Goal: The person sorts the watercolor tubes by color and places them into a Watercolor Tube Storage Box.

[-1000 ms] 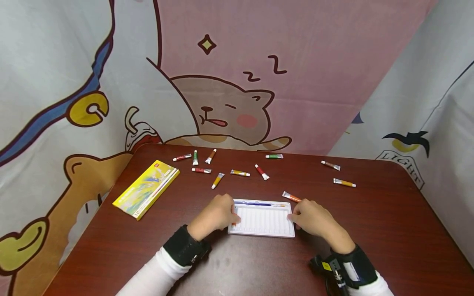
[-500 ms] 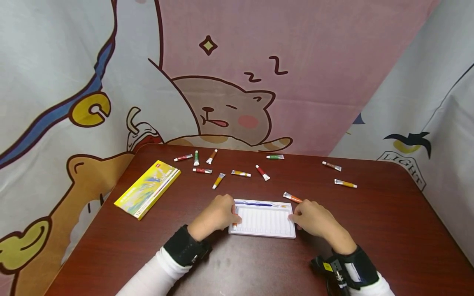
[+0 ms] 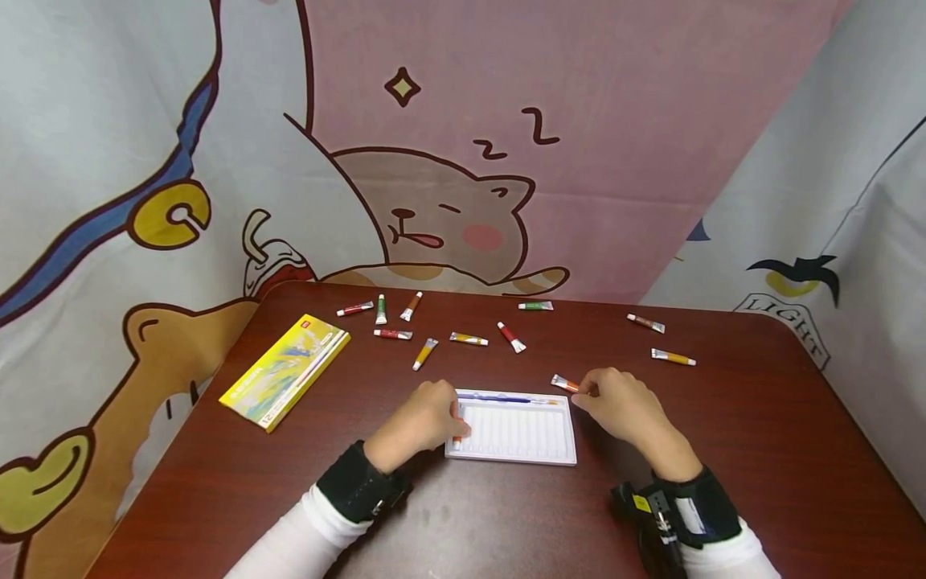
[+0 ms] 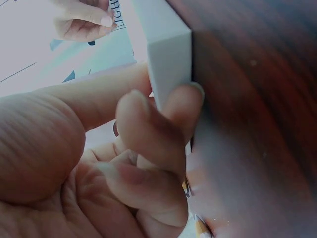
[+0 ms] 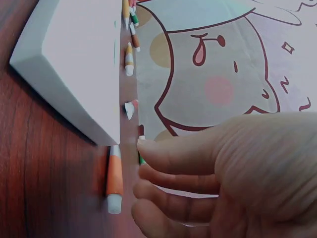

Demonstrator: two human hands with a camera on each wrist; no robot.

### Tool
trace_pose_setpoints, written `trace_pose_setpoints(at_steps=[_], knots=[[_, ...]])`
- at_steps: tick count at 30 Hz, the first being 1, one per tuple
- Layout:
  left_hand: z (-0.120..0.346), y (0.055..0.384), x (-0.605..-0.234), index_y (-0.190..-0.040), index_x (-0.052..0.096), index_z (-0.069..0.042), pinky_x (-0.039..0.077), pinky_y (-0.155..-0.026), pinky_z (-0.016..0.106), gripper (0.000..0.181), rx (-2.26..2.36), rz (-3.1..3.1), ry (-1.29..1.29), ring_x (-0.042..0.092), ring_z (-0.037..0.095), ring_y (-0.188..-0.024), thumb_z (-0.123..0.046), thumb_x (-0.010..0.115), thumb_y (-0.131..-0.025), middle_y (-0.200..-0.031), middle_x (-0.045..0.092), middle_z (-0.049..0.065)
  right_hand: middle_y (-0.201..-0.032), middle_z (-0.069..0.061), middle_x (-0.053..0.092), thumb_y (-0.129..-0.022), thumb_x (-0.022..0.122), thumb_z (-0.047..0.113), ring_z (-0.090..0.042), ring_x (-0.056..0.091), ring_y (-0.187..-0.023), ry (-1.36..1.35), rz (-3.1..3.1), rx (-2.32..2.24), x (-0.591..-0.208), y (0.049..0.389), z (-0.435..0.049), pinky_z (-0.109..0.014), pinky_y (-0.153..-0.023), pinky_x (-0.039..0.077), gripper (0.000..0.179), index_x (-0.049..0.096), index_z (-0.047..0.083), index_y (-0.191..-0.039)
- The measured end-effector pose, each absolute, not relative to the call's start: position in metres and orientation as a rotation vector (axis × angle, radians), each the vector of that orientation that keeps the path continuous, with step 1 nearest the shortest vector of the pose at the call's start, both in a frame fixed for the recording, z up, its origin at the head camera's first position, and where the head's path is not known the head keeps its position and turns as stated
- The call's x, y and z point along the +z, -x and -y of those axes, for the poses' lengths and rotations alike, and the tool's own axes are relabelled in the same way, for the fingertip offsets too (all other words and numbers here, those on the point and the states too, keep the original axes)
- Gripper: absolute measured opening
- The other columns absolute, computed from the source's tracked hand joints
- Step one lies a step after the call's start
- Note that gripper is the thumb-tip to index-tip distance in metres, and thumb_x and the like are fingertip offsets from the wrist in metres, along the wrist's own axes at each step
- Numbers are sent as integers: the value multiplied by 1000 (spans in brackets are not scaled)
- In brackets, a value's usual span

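A white ribbed plastic tray lies on the table, with a blue paintbrush along its far side. My left hand grips the tray's left edge, thumb over the rim and fingers against the side wall, as the left wrist view shows. Beneath that thumb, a bit of an orange tube shows inside the tray. My right hand hovers off the tray's far right corner, fingers loosely bent and holding nothing. Close by its fingertips an orange paint tube with a white cap lies on the table.
Several small paint tubes, among them a yellow tube, a red tube and a green tube, are scattered across the table's far half. A yellow box lies at left. A printed cloth hangs behind the table.
My right hand has let go of the tray's right edge and moved away and slightly right, toward the orange paint tube. My left hand has stayed on the tray.
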State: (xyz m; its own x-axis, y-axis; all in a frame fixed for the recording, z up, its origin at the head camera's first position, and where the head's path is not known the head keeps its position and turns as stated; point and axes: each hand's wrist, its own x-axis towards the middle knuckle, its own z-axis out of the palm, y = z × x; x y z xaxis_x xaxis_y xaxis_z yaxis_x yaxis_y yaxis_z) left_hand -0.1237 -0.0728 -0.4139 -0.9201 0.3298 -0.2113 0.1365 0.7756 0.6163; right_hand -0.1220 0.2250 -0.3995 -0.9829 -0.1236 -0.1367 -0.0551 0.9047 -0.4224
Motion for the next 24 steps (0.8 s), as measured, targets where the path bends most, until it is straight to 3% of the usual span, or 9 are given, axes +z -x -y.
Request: trace_pose_setpoints(at_steps=[6,8,14,24], knots=[[72,123,-413,-57,55,-10,33,-49,25,41,863,-2679,-379,44,12,-50,-9,87,-82,-53,47,-3,-112,-21,72,-94,77,16,-36,68,-94,111,-2951,-528,-406,130,-228,-54,-72,53,30,74,-2,-117],[71,123,-413,-57,55,-10,33,-49,25,41,861,-2683,-381,43,13,-51,-9,87,-82,-54,46,-3,-114,-22,71,-93,78,16,-37,68,-95,97,-2944,-503,-408,132,-230,-55,-73,53,30,74,-2,-118],[71,122,-412,-58,54,-10,33,-50,26,41,850,-2688,-365,43,14,-54,-9,87,-82,-57,47,-2,-94,-12,71,-94,76,14,-26,60,-76,45,-2888,-482,-409,135,-232,-47,-66,48,22,76,2,-112],[73,122,-412,-59,54,-11,32,-50,26,40,843,-2682,-379,43,13,-54,-11,86,-84,-57,47,-3,-81,-7,65,-96,73,12,-24,56,-69,25,-2871,-477,-409,134,-234,-42,-62,46,13,75,1,-102]])
